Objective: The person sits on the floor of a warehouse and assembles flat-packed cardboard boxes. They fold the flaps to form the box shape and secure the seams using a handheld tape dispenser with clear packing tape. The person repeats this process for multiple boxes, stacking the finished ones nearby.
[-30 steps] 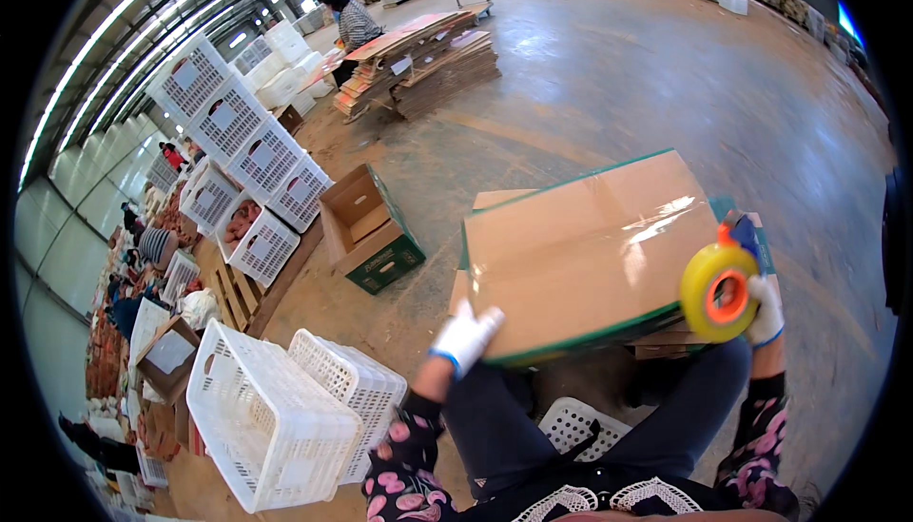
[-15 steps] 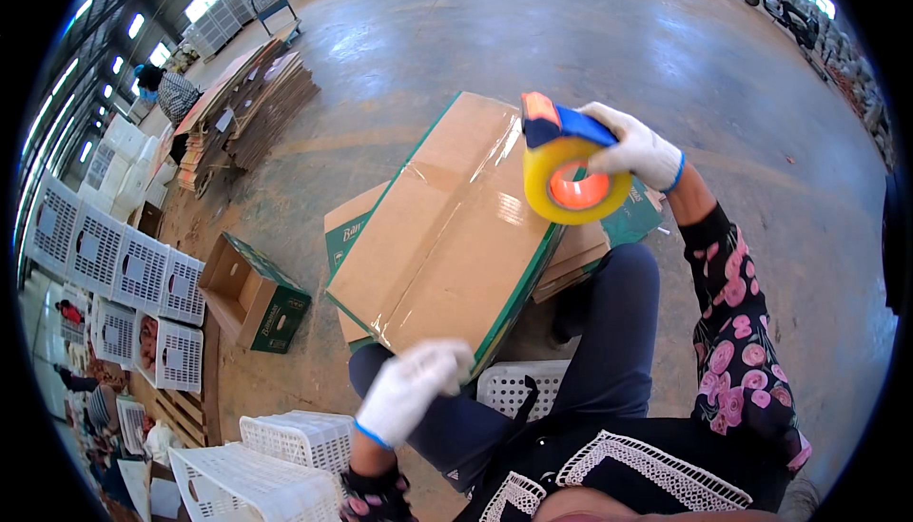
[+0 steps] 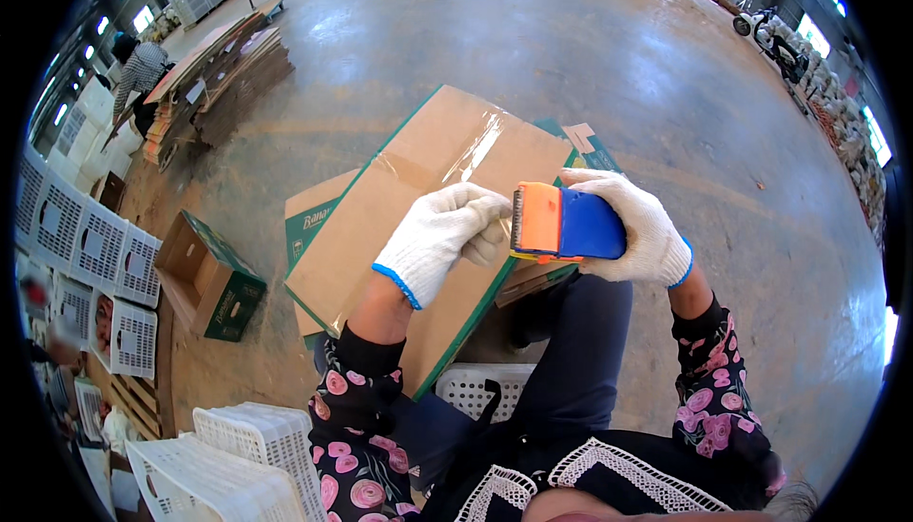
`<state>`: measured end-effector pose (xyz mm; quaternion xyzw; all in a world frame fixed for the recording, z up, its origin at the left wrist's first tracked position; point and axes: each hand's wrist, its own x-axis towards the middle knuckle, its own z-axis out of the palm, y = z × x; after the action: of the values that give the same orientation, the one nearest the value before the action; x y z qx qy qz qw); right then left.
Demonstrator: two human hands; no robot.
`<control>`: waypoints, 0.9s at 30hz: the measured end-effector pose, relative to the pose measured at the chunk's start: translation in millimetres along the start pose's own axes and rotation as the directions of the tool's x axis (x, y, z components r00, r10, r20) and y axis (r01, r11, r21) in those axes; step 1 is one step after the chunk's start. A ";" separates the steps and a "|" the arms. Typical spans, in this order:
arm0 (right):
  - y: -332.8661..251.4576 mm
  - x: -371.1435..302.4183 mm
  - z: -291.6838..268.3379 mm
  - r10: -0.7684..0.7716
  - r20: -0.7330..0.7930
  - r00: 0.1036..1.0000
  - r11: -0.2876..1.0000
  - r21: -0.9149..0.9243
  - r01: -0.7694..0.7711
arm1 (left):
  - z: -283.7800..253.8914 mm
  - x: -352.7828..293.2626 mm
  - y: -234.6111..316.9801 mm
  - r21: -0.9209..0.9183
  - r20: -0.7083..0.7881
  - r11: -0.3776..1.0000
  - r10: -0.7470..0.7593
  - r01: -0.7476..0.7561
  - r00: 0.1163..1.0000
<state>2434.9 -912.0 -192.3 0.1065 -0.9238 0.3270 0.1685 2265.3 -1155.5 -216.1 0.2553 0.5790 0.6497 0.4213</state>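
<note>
My right hand (image 3: pixel 635 227), in a white knit glove with a blue cuff, grips a blue and orange tape dispenser (image 3: pixel 592 222). Its toothed edge points left, and the tape roll is mostly hidden from this angle. My left hand (image 3: pixel 442 237), gloved alike, is closed in a pinch right beside that edge; whatever lies between the fingertips is too small to make out. Under both hands, a brown cardboard carton (image 3: pixel 380 208) with green sides lies tilted across my lap area. Clear tape (image 3: pixel 475 146) shines along its middle seam.
Flat green-printed cardboard (image 3: pixel 309 218) lies under the carton. An open box (image 3: pixel 209 280) stands at left, with white crates (image 3: pixel 133 337) beyond it. More crates (image 3: pixel 252 446) are at lower left. A person (image 3: pixel 143 70) stands by stacked cardboard (image 3: pixel 223 85). A white basket (image 3: pixel 485 387) sits between my legs.
My left hand has risen from the carton's near edge to the dispenser. The right hand has lowered and turned the dispenser, so its toothed edge faces left. The view has shifted slightly.
</note>
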 end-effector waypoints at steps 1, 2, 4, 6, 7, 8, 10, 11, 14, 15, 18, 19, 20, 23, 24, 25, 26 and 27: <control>2.9 -2.6 0.0 -0.016 -0.022 1.000 1.000 0.026 0.016 | -0.2 -0.7 1.4 -0.033 -0.018 0.999 0.021 -0.021 1.000; 5.3 -5.0 0.4 -0.031 -0.045 0.999 0.998 0.051 0.033 | -0.1 -2.4 3.9 -0.066 -0.037 0.997 0.041 -0.043 0.998; 8.2 -7.7 1.7 -0.021 -0.060 0.998 0.994 0.102 0.027 | 0.6 -5.9 5.8 -0.194 -0.029 0.979 0.057 -0.061 0.998; 8.7 -9.6 2.2 -0.024 -0.069 0.997 0.994 0.104 0.031 | 1.5 -7.2 6.3 -0.374 0.036 0.926 0.057 -0.039 0.998; 8.6 -10.3 2.4 -0.033 -0.069 0.997 0.996 0.081 0.039 | 7.0 -7.6 11.1 -0.432 0.110 0.899 -0.025 0.071 0.994; 8.2 -11.2 2.9 -0.043 -0.068 0.997 0.997 0.059 0.047 | 10.6 -7.2 9.0 -0.404 0.127 0.912 -0.028 0.077 0.992; 5.0 -9.7 4.4 -0.032 -0.054 0.998 0.998 0.047 0.034 | 15.5 -11.0 8.0 -0.341 0.148 0.936 -0.032 0.081 0.989; 3.4 -9.5 5.6 -0.026 -0.046 0.999 0.999 0.041 0.028 | 15.8 -6.7 13.4 -0.168 0.102 0.973 -0.143 0.159 0.984; 4.9 -13.2 5.1 -0.011 -0.063 0.998 0.998 0.058 0.015 | 21.4 -11.7 14.6 0.076 0.046 0.994 -0.084 0.081 0.995; -0.3 -11.3 6.2 -0.019 -0.064 0.998 0.999 0.031 0.021 | 21.8 -14.0 16.8 0.083 -0.012 0.991 -0.105 0.106 0.994; -13.9 -0.2 11.4 0.086 -0.081 0.993 0.994 -0.058 -0.091 | 14.4 4.5 16.5 0.227 -0.153 0.973 -0.003 0.038 0.988; -21.6 4.8 14.1 0.144 -0.087 0.986 0.987 -0.055 -0.149 | 6.9 14.4 11.8 0.195 -0.180 0.981 0.028 0.008 0.983; -22.0 5.7 18.0 0.166 -0.106 0.980 0.984 -0.054 -0.172 | -4.9 24.5 12.5 0.290 -0.191 0.957 0.060 -0.002 0.980; -20.0 2.9 18.4 0.259 -0.178 0.949 0.958 -0.076 -0.276 | -80.0 74.7 6.9 0.462 -0.183 0.866 0.306 -0.193 0.934; -21.1 -1.7 14.6 0.288 -0.199 0.937 0.945 -0.097 -0.311 | -110.0 86.0 19.9 0.590 -0.232 0.793 0.344 -0.149 0.910; -20.7 -12.9 6.9 0.320 -0.219 0.922 0.927 -0.129 -0.352 | -124.4 99.5 34.0 0.608 -0.319 0.785 0.376 -0.116 0.870; -19.2 -21.8 3.1 0.342 -0.231 0.911 0.914 -0.145 -0.380 | -153.4 108.0 47.6 0.574 -0.382 0.817 0.315 -0.044 0.869; -17.7 -29.2 -0.6 0.368 -0.219 0.904 0.904 -0.144 -0.403 | -167.8 115.1 59.7 0.645 -0.346 0.764 0.279 0.011 0.896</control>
<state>2467.4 -922.7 -192.9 -0.1262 -0.9330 0.2747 0.1954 2053.5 -1147.1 -209.8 0.2767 0.8195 0.4856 0.1264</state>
